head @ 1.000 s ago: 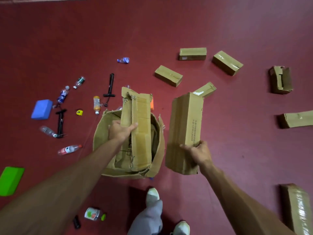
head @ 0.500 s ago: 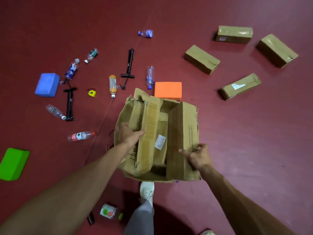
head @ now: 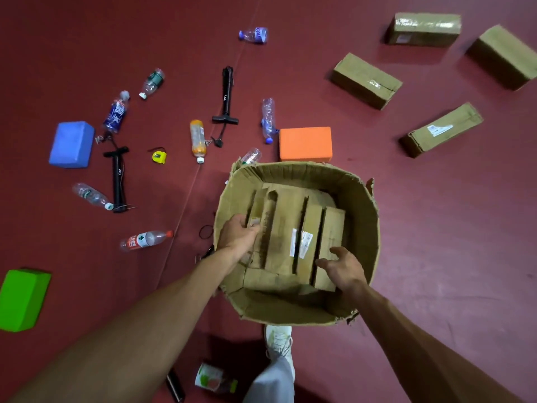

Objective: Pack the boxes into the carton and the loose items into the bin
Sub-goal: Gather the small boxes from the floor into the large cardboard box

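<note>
Torn corrugated carton (head: 360, 228), frame centre: smooth brown rectangular boxes (head: 286, 228) lie side by side inside, long axes running 12 to 6 o'clock. Left hand (head: 236, 237) curls its fingers over the 9 o'clock box (head: 258, 205); right hand (head: 343, 269), fingers loosely spread, holds nothing.

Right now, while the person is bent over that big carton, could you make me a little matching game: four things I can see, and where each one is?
Things:
1. orange block
2. green block
3. yellow tape measure
4. labelled box

Places:
A. on the floor at the left edge of the view
B. inside the carton, standing among other boxes
C. on the floor just beyond the carton's far rim
D. on the floor between a black pump and an orange-drink bottle

Pairs: 1-C, 2-A, 3-D, 4-B.
</note>
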